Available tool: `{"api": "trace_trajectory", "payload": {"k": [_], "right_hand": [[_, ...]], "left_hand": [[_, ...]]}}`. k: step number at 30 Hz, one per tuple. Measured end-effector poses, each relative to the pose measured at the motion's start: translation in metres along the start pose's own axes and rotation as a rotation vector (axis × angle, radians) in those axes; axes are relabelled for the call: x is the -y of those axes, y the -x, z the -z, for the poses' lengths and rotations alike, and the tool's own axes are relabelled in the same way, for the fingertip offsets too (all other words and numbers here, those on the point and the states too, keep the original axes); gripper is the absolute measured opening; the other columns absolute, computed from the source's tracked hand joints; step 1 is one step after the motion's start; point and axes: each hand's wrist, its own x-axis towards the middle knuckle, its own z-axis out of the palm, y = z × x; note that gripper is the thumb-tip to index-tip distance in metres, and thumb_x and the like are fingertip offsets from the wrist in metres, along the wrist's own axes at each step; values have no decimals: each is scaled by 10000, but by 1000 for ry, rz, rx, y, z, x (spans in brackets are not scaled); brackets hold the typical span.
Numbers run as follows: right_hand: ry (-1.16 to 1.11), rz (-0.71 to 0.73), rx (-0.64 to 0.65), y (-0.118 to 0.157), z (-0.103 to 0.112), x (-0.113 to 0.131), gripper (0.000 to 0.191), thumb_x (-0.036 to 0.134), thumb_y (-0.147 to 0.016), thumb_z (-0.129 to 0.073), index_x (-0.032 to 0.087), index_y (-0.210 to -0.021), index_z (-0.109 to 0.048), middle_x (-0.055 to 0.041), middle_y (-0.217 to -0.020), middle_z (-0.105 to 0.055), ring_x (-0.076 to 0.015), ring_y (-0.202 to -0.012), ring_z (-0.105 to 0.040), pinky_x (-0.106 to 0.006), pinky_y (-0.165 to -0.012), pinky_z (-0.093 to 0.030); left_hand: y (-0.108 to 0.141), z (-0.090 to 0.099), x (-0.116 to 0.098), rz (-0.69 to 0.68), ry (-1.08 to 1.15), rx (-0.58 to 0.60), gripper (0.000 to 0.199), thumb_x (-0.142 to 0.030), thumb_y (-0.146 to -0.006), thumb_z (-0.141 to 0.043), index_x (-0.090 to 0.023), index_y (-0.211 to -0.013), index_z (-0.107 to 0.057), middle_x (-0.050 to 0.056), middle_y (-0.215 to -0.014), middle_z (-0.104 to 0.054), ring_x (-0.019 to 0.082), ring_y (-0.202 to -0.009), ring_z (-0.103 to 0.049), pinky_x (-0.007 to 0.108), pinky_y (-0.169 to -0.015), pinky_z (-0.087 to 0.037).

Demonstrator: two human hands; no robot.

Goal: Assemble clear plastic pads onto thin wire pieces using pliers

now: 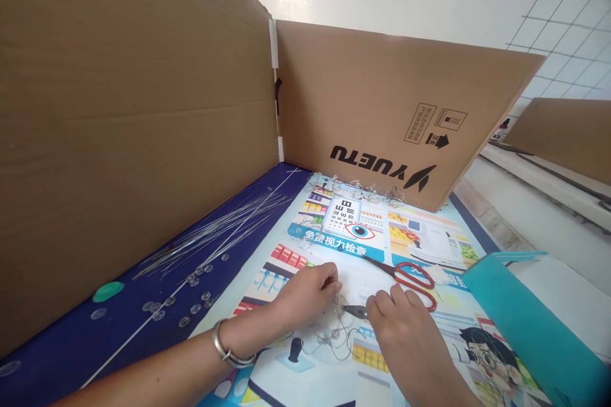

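My right hand (398, 324) is wrapped round a pair of pliers (354, 311), whose dark jaws point left. Facing it, my left hand (310, 292) is closed in a pinch on a thin wire (340, 305). The plier tips are close to this wire; whether they grip it I cannot make out. Below the hands, more bent wire with clear beads (335, 334) lies in loops on the printed sheet (329, 369). Scissors (405, 276) with red handles lie just beyond my right hand, their blades pointing left.
Cardboard panels (143, 108) stand upright at the left and back. Long straight wires (224, 229) and several clear discs (158, 307) lie on the dark blue surface at left, near a green oval piece (109, 292). Bent wire pieces (365, 192) line the back; a teal folder (525, 318) is at right.
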Motion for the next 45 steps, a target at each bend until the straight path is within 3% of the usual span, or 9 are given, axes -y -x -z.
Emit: {"api": "trace_trajectory", "payload": {"k": [11,15,19,27,29,35,40,45], "right_hand": [[65,-20,45,-10,13,12,130,121,-541,-636,190,-649,-613,-59,-599,-475,-211,-615,-411,-356,-564,-274],[57,10,66,-18,14,14,39,206,-634,-638,199,-616,-604,-70,-570,-462,-201,-604,-391,-348,-571,-264],[0,41,17,-25,15,15,184,296,-761,-554,216,-602,-601,-75,-543,-430,-215,-618,-392,-358,-581,-250],[-2,116,46,-35,13,18,189,334,-751,-574,225,-600,-609,-75,-545,-438,-220,-642,-408,-367,-603,-261],[1,147,92,-39,15,18,194,344,-754,-580,221,-606,-607,-74,-549,-448,-221,-650,-423,-367,-611,-274],[82,322,411,-57,30,12,104,283,-718,-629,184,-685,-630,-89,-638,-530,-223,-695,-472,-358,-631,-306],[68,451,422,-67,33,0,50,218,-686,-657,181,-711,-635,-90,-679,-563,-223,-726,-488,-349,-642,-305],[17,462,373,-68,31,-14,70,175,-702,-642,180,-647,-599,-67,-629,-544,-195,-687,-481,-326,-616,-288]], "left_hand": [[0,-1,-1,18,-67,-26,147,-275,-807,-441,-197,-706,-514,2,-652,-560,149,-600,-479,230,-525,-276],[0,0,-4,32,-79,-22,144,-265,-809,-437,-198,-704,-510,5,-649,-564,152,-599,-485,231,-525,-278],[-1,2,-5,33,-85,-19,140,-262,-808,-438,-200,-707,-513,7,-645,-567,153,-594,-487,232,-521,-276],[-1,2,-1,7,-102,-41,142,-267,-809,-452,-196,-708,-523,15,-657,-578,151,-598,-499,232,-521,-277],[-1,3,0,3,-118,-44,142,-265,-808,-450,-195,-710,-525,17,-663,-580,152,-606,-505,231,-525,-281],[0,5,-2,33,-165,-30,158,-258,-813,-424,-195,-704,-520,12,-661,-583,147,-598,-508,229,-518,-281],[0,4,-2,35,-180,-26,161,-272,-821,-424,-194,-721,-523,13,-668,-588,147,-606,-513,232,-520,-277],[0,6,-3,31,-178,-23,140,-274,-814,-445,-195,-735,-530,14,-675,-593,153,-619,-521,235,-519,-269]]}}
